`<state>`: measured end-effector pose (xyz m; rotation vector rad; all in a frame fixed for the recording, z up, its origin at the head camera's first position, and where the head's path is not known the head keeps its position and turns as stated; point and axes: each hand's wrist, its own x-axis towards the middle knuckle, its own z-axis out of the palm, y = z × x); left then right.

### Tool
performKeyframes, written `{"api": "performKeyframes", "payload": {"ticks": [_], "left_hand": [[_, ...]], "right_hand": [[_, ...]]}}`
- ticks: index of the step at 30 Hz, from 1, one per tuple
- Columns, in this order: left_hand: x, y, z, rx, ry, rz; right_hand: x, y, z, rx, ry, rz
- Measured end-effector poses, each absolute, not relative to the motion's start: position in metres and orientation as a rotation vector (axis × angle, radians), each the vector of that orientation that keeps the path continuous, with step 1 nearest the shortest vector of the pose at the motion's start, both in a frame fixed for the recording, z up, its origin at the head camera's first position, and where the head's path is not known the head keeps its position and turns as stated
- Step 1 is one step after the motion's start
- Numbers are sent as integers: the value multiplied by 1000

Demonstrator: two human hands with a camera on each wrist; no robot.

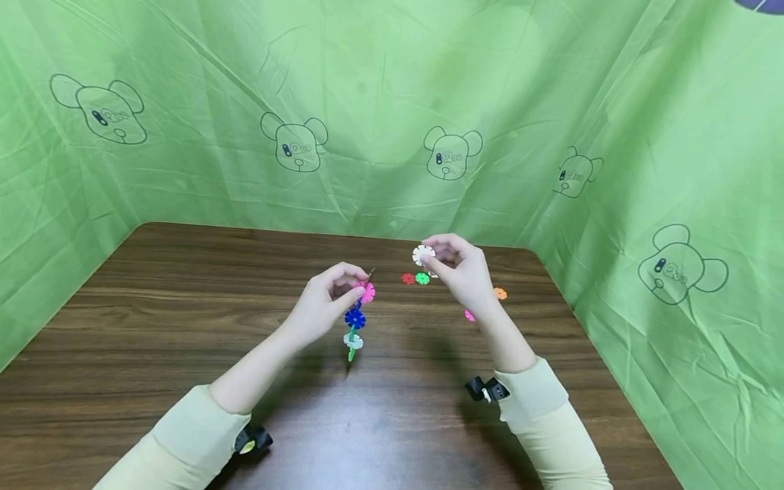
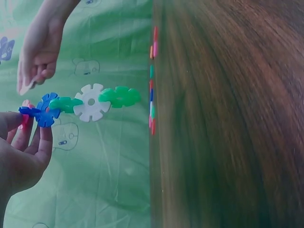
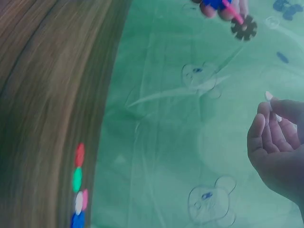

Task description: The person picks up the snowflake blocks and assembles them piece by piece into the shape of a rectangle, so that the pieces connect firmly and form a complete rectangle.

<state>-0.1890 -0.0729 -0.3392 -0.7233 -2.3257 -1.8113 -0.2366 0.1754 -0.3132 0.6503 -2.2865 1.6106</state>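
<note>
My left hand (image 1: 315, 309) pinches the upper end of a chain of linked plastic snowflake discs at its pink disc (image 1: 368, 293). A brown disc (image 3: 237, 32) is slotted onto that end. Below the pink one hang two blue discs (image 1: 354, 318), a green one, a white disc (image 2: 90, 113) and a green end disc (image 2: 121, 97). Up and to the right, my right hand (image 1: 461, 271) holds a loose white snowflake disc (image 1: 420, 251) between thumb and fingers, apart from the chain. Both hands are raised over the table.
On the wooden table (image 1: 184, 327), loose discs lie near the right hand: a red disc (image 1: 407, 278), a green disc (image 1: 422, 278), an orange disc (image 1: 501, 293) and a pink disc (image 1: 469, 315), partly hidden. A green curtain (image 1: 367, 82) surrounds the table's back and sides.
</note>
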Motion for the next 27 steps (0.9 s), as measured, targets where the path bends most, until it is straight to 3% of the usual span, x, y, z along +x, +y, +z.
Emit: {"api": "performKeyframes", "payload": {"ticks": [11,27], "left_hand": [[-205,-70,-369,-736,-2243,-1830],[-199,-68,-369,-742,-2195,-1795]], "right_hand": [[-214,135,-288,775,-2261,1682],[-227,126,-310,859,-2331,1618]]}}
